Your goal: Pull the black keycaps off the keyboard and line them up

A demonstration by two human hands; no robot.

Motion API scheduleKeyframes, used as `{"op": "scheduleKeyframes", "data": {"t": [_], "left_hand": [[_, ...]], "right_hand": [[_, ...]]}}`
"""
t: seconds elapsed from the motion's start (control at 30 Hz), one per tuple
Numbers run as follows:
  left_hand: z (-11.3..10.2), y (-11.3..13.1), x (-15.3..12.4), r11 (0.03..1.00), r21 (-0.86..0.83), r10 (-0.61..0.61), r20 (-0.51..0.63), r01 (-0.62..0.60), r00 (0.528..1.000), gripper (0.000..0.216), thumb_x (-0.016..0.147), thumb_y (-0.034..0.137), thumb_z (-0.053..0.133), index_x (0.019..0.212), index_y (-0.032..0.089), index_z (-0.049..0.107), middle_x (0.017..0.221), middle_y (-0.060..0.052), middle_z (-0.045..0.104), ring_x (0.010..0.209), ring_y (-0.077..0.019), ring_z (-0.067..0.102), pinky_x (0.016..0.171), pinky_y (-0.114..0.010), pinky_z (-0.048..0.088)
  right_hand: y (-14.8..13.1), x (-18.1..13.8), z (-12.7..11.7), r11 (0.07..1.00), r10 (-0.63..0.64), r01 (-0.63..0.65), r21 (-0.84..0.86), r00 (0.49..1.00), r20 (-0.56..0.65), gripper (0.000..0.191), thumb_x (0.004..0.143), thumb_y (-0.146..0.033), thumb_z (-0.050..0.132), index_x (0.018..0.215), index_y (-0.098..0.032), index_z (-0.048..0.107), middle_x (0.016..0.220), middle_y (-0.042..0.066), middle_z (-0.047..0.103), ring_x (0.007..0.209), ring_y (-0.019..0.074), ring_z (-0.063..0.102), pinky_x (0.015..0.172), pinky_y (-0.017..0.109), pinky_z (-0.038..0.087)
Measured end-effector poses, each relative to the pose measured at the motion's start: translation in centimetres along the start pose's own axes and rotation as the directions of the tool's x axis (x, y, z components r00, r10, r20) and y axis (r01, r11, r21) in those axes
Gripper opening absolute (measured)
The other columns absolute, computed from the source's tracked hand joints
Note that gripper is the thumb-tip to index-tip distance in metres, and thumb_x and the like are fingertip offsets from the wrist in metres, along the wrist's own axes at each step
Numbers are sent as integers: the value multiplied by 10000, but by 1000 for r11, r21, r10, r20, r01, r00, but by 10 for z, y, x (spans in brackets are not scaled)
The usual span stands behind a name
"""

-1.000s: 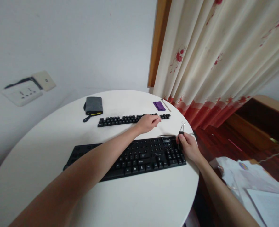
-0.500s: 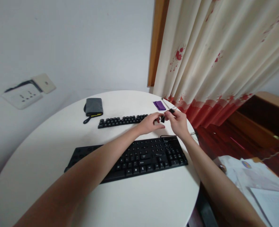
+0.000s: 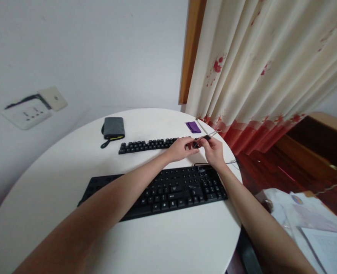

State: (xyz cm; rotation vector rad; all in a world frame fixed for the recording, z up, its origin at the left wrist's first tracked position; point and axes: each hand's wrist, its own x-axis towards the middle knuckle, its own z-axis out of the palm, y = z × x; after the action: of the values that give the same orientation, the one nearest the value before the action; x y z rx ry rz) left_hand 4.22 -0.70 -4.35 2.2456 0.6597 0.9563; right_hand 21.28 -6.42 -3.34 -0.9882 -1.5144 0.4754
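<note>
My left hand [image 3: 181, 149] reaches across the black keyboard [image 3: 157, 190]. Its fingers pinch a small black keycap [image 3: 196, 145] at the right end of a row of loose black keycaps [image 3: 145, 145]. My right hand [image 3: 213, 150] meets it there, closed on a keycap puller [image 3: 206, 137] with a black handle and thin wire loops pointing away to the right. The two hands touch at the fingertips, just above the white round table [image 3: 57, 171].
A grey pouch [image 3: 113, 128] with a strap lies at the table's back. A purple item [image 3: 193, 126] and a thin stick lie near the curtain [image 3: 256, 76]. Papers [image 3: 308, 220] sit low at the right. A wall socket [image 3: 27, 114] is at the left.
My right hand lifted the keycap puller off the keyboard's right end and carried it back to my left hand at the keycap row. The left hand closed its fingers on a keycap.
</note>
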Motion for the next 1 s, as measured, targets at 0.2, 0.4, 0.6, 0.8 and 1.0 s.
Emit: {"op": "scheduleKeyframes", "data": {"t": [0.2, 0.4, 0.6, 0.8, 1.0], "left_hand": [[-2, 3, -1, 996, 63, 64, 17, -65, 998, 237, 859, 376, 671, 902, 144, 656, 769, -7, 612, 690, -130, 531, 659, -262, 436], [0, -1, 0, 974, 146, 169, 47, -174, 985, 330, 833, 235, 680, 1152, 163, 634, 1006, -65, 663, 872, -171, 599, 819, -319, 497], [-2, -1, -2, 978, 123, 168, 22, -169, 986, 480, 851, 229, 702, 1299, 218, 529, 1177, -76, 668, 1011, -193, 651, 910, -372, 530], [-3, 1, 2, 902, 220, 383, -15, -371, 924, 239, 989, 259, 548, 1173, 169, 670, 1161, -119, 702, 1119, -198, 645, 999, -405, 530], [-3, -4, 3, 904, 244, 393, -150, -351, 907, 249, 944, 309, 644, 1135, 163, 710, 1082, -109, 741, 1049, -192, 678, 945, -388, 562]], "right_hand": [[-3, -2, 3, 996, -28, 29, -84, 1000, 11, 297, 944, -429, 567, 825, -190, 699, 819, 54, 716, 765, 192, 665, 729, 325, 551], [-2, -2, 7, 994, 98, -105, -29, 978, -184, 351, 916, -485, 591, 810, -164, 686, 772, 57, 715, 667, 178, 658, 635, 308, 561], [-1, -2, 6, 987, 156, -160, -9, 972, -177, 424, 906, -566, 574, 818, -162, 668, 793, 63, 724, 697, 182, 683, 651, 310, 590], [9, 1, -4, 969, 206, -241, -53, 910, -360, 428, 912, -547, 556, 763, -154, 634, 656, 66, 694, 560, 173, 625, 575, 303, 546], [18, 5, -17, 987, 109, -146, -66, 915, -388, 343, 945, -489, 508, 907, -167, 621, 877, 93, 714, 832, 203, 685, 801, 357, 560]]}}
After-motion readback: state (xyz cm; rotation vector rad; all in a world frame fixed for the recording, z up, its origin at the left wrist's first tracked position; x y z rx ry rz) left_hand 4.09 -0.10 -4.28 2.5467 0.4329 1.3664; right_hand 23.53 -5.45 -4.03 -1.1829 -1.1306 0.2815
